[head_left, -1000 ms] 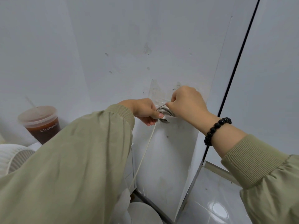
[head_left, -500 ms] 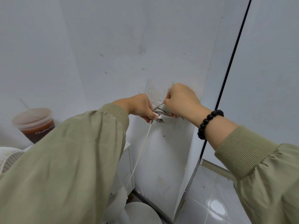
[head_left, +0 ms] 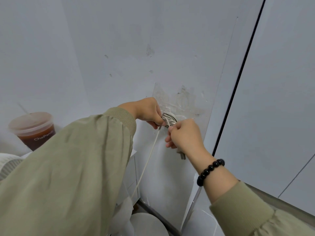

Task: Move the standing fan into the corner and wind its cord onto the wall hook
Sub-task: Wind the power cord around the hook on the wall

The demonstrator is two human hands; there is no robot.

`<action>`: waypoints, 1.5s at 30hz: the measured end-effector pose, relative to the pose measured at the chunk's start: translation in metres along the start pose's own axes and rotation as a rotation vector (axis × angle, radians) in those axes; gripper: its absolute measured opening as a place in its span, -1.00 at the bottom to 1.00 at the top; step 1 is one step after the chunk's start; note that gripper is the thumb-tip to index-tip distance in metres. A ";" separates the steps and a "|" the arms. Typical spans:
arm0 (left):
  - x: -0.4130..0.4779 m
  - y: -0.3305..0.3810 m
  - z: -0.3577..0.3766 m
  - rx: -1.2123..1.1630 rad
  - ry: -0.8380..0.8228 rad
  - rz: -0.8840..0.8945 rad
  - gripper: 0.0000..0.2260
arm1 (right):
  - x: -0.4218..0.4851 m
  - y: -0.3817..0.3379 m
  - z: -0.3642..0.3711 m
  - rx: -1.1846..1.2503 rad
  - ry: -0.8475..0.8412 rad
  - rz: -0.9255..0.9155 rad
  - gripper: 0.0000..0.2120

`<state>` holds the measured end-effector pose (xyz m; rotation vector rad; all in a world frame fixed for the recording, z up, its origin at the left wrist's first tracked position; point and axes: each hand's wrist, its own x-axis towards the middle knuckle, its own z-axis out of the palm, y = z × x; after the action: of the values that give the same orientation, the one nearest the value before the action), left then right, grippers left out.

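Several loops of the fan's pale cord [head_left: 168,119] are wound around the wall hook, which sits under the coil on a clear adhesive patch [head_left: 180,101] on the white wall. My left hand [head_left: 147,112] pinches the coil from the left. My right hand [head_left: 185,136] grips the cord end just below the coil, and the plug prongs [head_left: 182,155] stick out under that hand. A taut length of cord [head_left: 148,160] runs down from the hook towards the floor. The fan's white grille [head_left: 8,163] shows at the far left and its round base [head_left: 148,223] at the bottom.
A plastic cup of brown drink [head_left: 33,130] stands on a white cabinet [head_left: 131,176] to the left, mostly behind my left sleeve. To the right a black seam [head_left: 238,77] divides the wall panels. Glossy floor tiles [head_left: 201,223] lie below.
My right hand has dropped from over the hook to just below the coil, exposing the wound loops and the plug. The left hand has stayed at the hook.
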<state>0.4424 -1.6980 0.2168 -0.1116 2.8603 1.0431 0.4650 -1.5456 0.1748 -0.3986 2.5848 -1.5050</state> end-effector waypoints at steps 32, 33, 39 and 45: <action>0.006 -0.003 -0.003 0.021 -0.052 0.012 -0.93 | 0.031 0.037 0.043 0.365 0.056 0.122 -0.63; 0.006 -0.003 -0.003 0.011 -0.052 0.007 -0.92 | 0.034 0.037 0.044 0.362 0.053 0.126 -0.64; 0.006 -0.007 -0.005 -0.034 -0.081 -0.016 -0.96 | 0.041 0.037 0.056 0.389 0.154 0.137 -0.79; 0.004 -0.011 -0.009 -0.082 -0.109 -0.029 -0.92 | 0.039 0.022 0.060 0.640 0.137 0.317 -0.68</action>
<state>0.4394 -1.7120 0.2160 -0.0988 2.7120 1.1242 0.4385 -1.5961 0.1269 0.1813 1.9526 -2.1407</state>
